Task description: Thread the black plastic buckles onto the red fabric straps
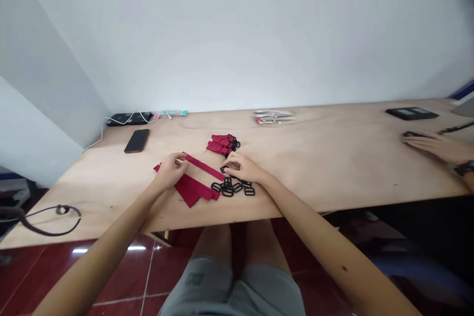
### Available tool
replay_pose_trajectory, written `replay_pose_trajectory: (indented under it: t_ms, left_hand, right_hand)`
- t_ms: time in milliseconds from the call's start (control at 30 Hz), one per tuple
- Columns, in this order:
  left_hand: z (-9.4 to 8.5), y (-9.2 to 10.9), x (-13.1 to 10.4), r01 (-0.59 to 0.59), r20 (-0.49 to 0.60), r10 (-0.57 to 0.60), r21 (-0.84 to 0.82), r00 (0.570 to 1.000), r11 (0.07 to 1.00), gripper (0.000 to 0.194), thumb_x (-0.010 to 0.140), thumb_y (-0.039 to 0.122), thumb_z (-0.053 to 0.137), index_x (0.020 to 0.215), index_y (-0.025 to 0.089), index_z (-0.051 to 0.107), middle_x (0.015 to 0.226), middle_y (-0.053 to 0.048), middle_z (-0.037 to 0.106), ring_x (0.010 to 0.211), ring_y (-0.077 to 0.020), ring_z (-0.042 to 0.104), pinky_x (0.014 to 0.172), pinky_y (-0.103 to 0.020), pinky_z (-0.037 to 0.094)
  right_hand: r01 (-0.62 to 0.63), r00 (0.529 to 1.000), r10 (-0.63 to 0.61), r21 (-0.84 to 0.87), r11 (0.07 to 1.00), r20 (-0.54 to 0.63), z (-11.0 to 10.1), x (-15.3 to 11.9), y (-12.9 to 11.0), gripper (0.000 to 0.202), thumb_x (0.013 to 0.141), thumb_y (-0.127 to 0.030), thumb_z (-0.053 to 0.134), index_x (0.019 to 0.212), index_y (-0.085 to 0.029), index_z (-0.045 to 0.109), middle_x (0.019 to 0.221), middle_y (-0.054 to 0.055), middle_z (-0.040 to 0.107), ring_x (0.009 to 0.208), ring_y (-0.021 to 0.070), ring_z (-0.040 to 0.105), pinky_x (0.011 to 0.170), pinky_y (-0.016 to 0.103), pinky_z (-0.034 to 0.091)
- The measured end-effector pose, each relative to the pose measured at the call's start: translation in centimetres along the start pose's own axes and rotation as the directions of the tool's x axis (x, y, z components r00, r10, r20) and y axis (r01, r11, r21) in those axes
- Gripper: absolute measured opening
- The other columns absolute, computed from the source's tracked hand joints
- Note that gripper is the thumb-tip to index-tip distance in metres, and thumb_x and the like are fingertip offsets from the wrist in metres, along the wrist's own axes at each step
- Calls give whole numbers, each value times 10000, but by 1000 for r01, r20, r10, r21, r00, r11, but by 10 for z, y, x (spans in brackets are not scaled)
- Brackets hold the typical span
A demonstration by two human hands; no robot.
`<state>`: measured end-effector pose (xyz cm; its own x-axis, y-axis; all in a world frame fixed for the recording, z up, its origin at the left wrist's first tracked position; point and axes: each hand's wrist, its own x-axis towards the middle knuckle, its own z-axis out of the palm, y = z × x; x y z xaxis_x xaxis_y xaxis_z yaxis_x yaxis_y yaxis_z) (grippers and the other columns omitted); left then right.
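Observation:
My left hand (172, 172) is closed, its fingertips pinching the upper end of a red fabric strip (205, 167) that slants down to the right. Between the fingers of my right hand (242, 167) is a black slide buckle (223, 170), close to the strip's other end. Below my left hand lies a fanned pile of red strips (192, 191), partly covered by that hand. Several loose black buckles (227, 188) are heaped just under my right hand. Farther back, a bunch of red strips with black buckles on them (221, 145) rests on the wooden table.
A phone (137, 141) lies at the left, before a black device with white cables (129, 118). Flat packets (274, 117) sit by the wall. At the right, another person's hand (433, 145) rests on a dark object near a black box (412, 113). A cable loop (55, 232) hangs at left.

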<state>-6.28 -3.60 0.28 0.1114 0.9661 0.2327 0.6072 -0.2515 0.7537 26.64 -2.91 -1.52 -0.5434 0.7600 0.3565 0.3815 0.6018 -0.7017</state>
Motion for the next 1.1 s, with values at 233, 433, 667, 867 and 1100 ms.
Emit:
replay_pose_trajectory:
  t_ms: [233,433,667,867,1100]
  left_hand:
    - [8,35,8,-359,339,301,124,891,925,228,973,310,575,1083,218,753,1033,-89,757,919,-265,702,853,-402,573]
    - [41,49,29,-670,562,526,70,639,739,204,1019,318,612,1140,247,761,1197,-117,683,1193,-309,634,1070,-462,519]
    - [51,33,29,-598,445,515,57,732,800,160,1030,327,616,1120,221,698,1168,-117,671,1188,-314,595,1071,-493,515]
    - [52,27,33,-507,280,471,70,837,859,204,1040,282,553,1156,239,716,1132,-105,705,1169,-297,591,1056,-485,525]
    - [53,25,41,-464,162,456,20,875,885,206,1037,299,549,1106,223,728,1082,-91,762,1105,-284,642,1038,-464,524]
  right_hand:
    - [-37,999,36,19,999,17,-6,-3,-5,189,989,-316,667,1083,-232,807,1051,84,702,951,234,678,877,381,564]
    - [-52,998,53,-39,998,28,-8,-8,-1,222,919,-198,655,1104,-238,772,1066,69,677,907,218,647,841,364,552]
    - [-106,994,106,17,994,-7,-5,-9,4,262,824,-155,665,1075,-223,694,1011,37,659,838,192,593,752,318,509]
    - [-201,970,225,228,953,-88,-2,-9,3,149,910,-314,710,1022,-217,700,754,-19,582,666,156,522,607,291,420]
    - [-173,921,317,490,854,-226,6,10,6,269,815,-391,836,999,-214,754,952,49,755,822,200,684,745,345,562]
